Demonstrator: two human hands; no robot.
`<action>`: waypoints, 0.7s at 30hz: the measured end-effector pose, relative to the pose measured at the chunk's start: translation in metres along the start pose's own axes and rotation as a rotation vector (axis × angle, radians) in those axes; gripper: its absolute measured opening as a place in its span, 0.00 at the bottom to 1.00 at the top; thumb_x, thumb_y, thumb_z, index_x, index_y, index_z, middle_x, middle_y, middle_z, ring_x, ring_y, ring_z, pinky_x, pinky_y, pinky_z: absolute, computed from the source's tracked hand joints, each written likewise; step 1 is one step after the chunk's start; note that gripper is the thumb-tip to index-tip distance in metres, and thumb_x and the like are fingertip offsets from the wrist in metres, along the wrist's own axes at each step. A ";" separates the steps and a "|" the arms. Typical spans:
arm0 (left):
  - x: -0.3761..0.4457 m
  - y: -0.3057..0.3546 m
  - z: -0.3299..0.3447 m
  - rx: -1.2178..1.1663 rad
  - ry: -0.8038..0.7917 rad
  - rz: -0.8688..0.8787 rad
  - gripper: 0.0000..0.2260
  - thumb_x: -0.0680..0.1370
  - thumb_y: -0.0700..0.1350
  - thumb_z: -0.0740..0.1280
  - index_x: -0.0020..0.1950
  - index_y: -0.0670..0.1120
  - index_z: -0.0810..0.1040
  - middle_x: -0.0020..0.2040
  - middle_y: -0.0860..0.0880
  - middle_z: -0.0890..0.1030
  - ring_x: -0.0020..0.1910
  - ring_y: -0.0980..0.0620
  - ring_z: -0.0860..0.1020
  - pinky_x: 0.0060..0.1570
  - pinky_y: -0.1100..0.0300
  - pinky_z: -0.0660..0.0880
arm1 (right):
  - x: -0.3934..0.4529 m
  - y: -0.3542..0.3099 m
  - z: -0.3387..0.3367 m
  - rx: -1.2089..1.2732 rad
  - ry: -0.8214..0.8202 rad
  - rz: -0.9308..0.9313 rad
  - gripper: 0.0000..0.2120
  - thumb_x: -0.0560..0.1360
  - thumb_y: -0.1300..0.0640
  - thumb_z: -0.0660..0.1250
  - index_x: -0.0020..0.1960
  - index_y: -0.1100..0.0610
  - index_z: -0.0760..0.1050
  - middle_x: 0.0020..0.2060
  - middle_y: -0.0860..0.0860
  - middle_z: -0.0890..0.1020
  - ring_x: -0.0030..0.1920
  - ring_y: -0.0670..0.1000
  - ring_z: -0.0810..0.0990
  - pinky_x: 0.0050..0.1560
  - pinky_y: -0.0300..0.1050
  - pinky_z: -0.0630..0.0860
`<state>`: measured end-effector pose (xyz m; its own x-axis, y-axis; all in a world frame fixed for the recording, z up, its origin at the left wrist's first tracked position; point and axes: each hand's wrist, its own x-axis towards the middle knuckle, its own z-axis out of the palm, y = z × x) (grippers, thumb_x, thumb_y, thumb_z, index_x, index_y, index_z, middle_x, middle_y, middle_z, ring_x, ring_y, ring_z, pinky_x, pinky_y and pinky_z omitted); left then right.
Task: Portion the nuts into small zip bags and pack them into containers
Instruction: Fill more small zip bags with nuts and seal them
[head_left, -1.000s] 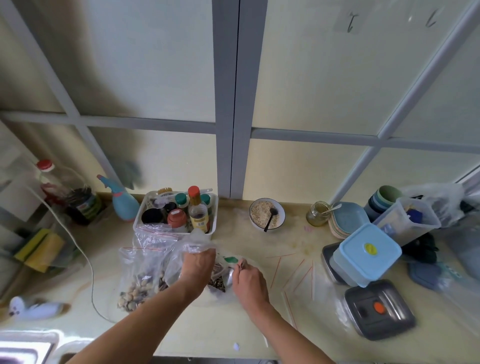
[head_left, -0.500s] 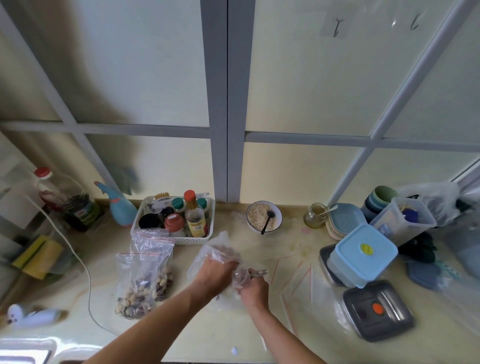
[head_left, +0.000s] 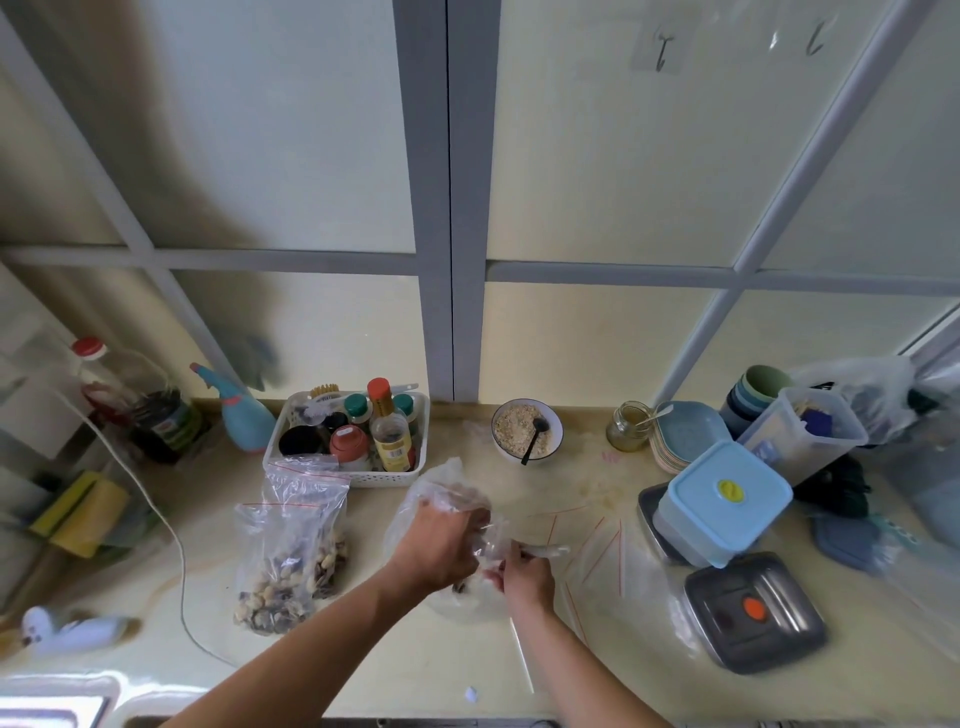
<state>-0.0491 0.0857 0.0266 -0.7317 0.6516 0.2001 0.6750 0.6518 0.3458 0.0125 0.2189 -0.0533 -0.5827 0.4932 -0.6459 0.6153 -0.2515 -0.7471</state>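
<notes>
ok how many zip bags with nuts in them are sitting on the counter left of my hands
2: front zip bag nearest the counter edge, back zip bag behind it by the white basket. They overlap, so another may be hidden.

Pale blue container (head_left: 722, 501) with a yellow-green lid spot, grey tin (head_left: 756, 613) with an orange dot, red-striped clear zip bags (head_left: 291, 540), cream marbled surface (head_left: 363, 654).

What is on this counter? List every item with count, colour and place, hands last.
zip bags of nuts: two, clear with red seals, left of the hands
clear bag: one, held in both hands
empty zip bags: several, clear with red seals, right of the hands
white basket: one, holds bottles and jars, at the wall
bowl: one, white, black spoon in it
blue-lidded container: one, right
grey lid: one, orange spot, front right
spray bottle: one, blue, back left
left hand: grips the clear bag
right hand: pinches the clear bag
</notes>
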 end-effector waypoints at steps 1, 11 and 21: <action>0.000 0.000 -0.002 0.038 -0.009 -0.044 0.08 0.64 0.39 0.65 0.38 0.51 0.74 0.37 0.54 0.78 0.36 0.52 0.76 0.37 0.62 0.68 | 0.002 -0.001 0.000 -0.037 -0.006 -0.012 0.19 0.82 0.55 0.64 0.34 0.59 0.81 0.25 0.50 0.83 0.28 0.48 0.83 0.36 0.39 0.80; -0.023 -0.019 -0.012 0.618 -0.655 -0.419 0.18 0.84 0.40 0.55 0.74 0.46 0.66 0.68 0.46 0.76 0.65 0.44 0.75 0.65 0.50 0.65 | 0.009 -0.009 0.005 -0.154 -0.036 -0.107 0.14 0.81 0.56 0.63 0.41 0.51 0.83 0.27 0.49 0.84 0.34 0.50 0.86 0.54 0.54 0.82; -0.038 -0.041 0.001 -0.139 -0.547 -0.426 0.30 0.78 0.51 0.71 0.79 0.51 0.64 0.74 0.49 0.70 0.72 0.50 0.69 0.66 0.67 0.61 | 0.015 -0.013 0.002 -0.179 -0.021 -0.161 0.16 0.81 0.54 0.62 0.40 0.57 0.83 0.28 0.53 0.85 0.35 0.56 0.86 0.47 0.54 0.83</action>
<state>-0.0488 0.0338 0.0040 -0.7524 0.4759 -0.4554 0.2950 0.8617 0.4129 -0.0054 0.2284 -0.0534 -0.6906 0.4967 -0.5257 0.5969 -0.0189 -0.8021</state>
